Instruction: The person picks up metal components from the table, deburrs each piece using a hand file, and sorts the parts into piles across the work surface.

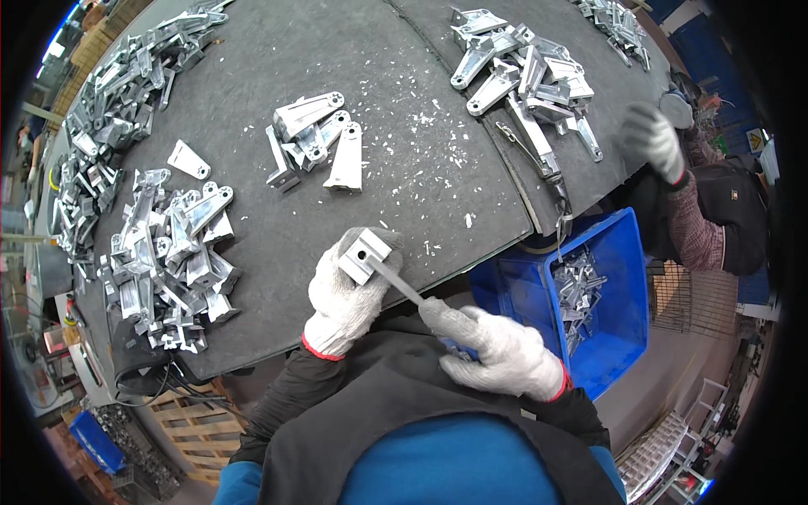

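Near the table's front edge, my gloved left hand (347, 290) is closed around a silver metal bracket (364, 254), its square face with a round hole turned up. My right hand (502, 348), in a white glove with grey fingertips, grips a narrow flat file (397, 281). The file's tip rests at the edge of the bracket; a bit of blue handle shows under my right fingers. Beyond my left hand lies a small group of brackets (345, 158) on the dark table mat (278, 244). Pale metal shavings (433, 151) are scattered about it.
Heaps of brackets lie at left (172, 252), far left (114, 101) and far right (530, 76). A tool with a cable (526, 147) lies by the right edge. Right of me stands a blue bin (619, 337) holding parts. A co-worker's gloved hand (652, 141) is at the right.
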### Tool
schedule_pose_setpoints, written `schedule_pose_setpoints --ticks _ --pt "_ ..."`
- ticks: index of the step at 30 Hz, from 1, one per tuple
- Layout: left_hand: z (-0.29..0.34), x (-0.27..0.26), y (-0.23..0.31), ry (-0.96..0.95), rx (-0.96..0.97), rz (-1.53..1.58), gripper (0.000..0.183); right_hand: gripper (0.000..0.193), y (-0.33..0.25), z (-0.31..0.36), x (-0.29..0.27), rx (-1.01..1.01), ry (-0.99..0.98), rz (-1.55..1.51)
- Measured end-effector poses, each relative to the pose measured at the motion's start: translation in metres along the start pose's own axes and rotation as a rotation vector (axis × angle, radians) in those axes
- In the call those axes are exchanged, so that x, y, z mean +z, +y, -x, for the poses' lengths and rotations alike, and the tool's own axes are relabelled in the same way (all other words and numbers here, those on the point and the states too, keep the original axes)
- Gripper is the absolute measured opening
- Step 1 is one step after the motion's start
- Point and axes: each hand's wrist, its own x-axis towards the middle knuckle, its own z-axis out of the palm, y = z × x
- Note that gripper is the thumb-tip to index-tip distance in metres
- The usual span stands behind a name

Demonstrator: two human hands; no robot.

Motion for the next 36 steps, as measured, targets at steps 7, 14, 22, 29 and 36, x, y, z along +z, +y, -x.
schedule_pose_setpoints --ticks 7,14,22,29,36 --pt "-0.005 0.005 0.002 -0.018 0.006 0.018 0.027 0.057 -0.012 -0.003 0.019 0.167 0.304 0.958" --pt "-0.012 0.000 0.019 -0.074 -0.124 -0.122 0.029 0.066 -0.009 -0.014 0.000 0.326 0.387 0.916" --pt "-0.075 0.045 0.092 -0.234 -0.038 -0.526 0.057 0.080 0.007 -0.017 -0.031 0.463 0.463 0.698" --pt "-0.187 0.118 0.175 -0.253 0.284 -0.913 0.060 0.086 0.006 -0.022 -0.026 0.511 0.400 0.770" --pt "-0.168 0.053 0.172 -0.301 0.586 -1.030 0.041 0.086 0.020 -0.020 -0.031 0.586 0.486 0.667"
